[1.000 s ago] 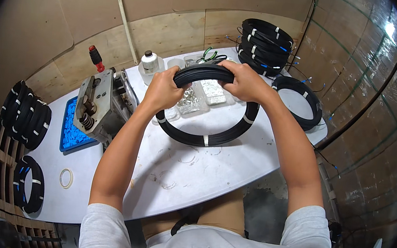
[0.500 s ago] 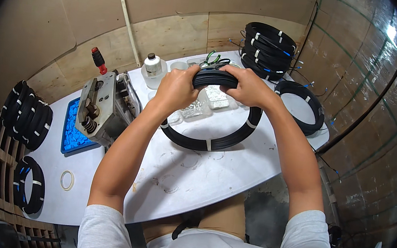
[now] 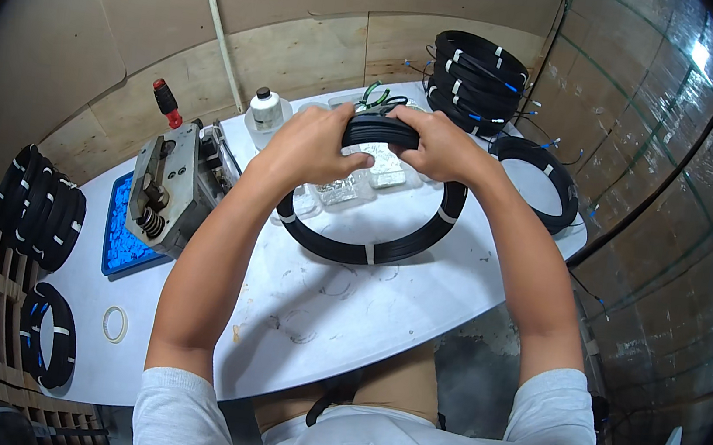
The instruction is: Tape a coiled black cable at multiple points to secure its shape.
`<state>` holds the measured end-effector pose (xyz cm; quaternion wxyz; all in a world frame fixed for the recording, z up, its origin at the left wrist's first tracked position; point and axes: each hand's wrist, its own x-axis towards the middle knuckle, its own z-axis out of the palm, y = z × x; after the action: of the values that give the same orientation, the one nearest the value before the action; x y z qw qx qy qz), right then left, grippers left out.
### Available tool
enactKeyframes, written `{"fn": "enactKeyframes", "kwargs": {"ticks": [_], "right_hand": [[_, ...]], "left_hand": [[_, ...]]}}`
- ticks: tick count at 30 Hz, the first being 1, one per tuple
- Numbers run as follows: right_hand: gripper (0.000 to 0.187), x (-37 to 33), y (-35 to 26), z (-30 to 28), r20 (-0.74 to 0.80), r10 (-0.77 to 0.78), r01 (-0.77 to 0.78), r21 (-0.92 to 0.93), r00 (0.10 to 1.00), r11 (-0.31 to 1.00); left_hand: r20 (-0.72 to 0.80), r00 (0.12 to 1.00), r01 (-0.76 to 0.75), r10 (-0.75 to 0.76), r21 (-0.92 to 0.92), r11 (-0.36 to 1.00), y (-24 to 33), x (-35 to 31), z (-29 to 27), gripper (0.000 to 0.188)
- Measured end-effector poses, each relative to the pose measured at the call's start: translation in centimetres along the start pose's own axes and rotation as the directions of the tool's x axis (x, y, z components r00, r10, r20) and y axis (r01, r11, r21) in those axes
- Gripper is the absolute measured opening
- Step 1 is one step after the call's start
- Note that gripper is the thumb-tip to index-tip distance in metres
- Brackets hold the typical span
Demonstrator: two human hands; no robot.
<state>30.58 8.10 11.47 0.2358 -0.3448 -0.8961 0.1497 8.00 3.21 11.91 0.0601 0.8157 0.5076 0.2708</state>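
Note:
A coil of black cable (image 3: 407,248), bound with white tape bands, stands tilted over the table in front of me. At its top, my left hand (image 3: 313,143) has its fingers curled behind the strands, while the thumb sticks out below, off the cable. My right hand (image 3: 440,146) grips the same bundle a little to the right, its thumb pressed on the near side. The fingertips of both hands are partly hidden behind the coil. Through the ring, clear trays (image 3: 346,193) of small parts show on the tabletop.
A metal hand press (image 3: 172,184) and a blue tray (image 3: 126,251) of blue pieces stand left. Coil stacks (image 3: 478,82) rise at the back right and far left (image 3: 37,208). Single coils lie right (image 3: 565,183) and left (image 3: 53,336), near a tape roll (image 3: 115,324). A white bottle (image 3: 267,109) stands behind.
My left thumb has come away from the cable and now points out to the right. The view has shifted slightly; the coil stays in both hands.

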Motion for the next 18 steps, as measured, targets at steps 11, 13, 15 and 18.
{"fn": "enactKeyframes", "kwargs": {"ticks": [11,13,15,18], "right_hand": [[0.031,1.8,0.5,-1.8,0.043,-0.08,0.073,0.143,0.996,0.987],[0.03,2.2,1.3,-1.1,0.05,-0.06,0.052,0.144,0.997,0.988],[0.03,2.5,2.5,0.3,0.025,-0.006,0.005,0.04,1.0,0.999],[0.031,2.5,2.6,0.1,-0.005,-0.026,0.026,0.067,1.0,0.997]], "left_hand": [[-0.068,0.997,-0.026,0.034,0.114,0.993,0.3,2.2,-0.4,0.023],[-0.03,1.0,0.009,-0.006,0.113,0.994,-0.2,2.6,-0.1,0.027],[-0.065,0.998,0.014,-0.007,0.108,0.994,-1.8,3.0,1.5,0.026],[-0.08,0.996,0.033,-0.025,0.095,0.995,-1.7,3.4,1.7,0.026]]}}
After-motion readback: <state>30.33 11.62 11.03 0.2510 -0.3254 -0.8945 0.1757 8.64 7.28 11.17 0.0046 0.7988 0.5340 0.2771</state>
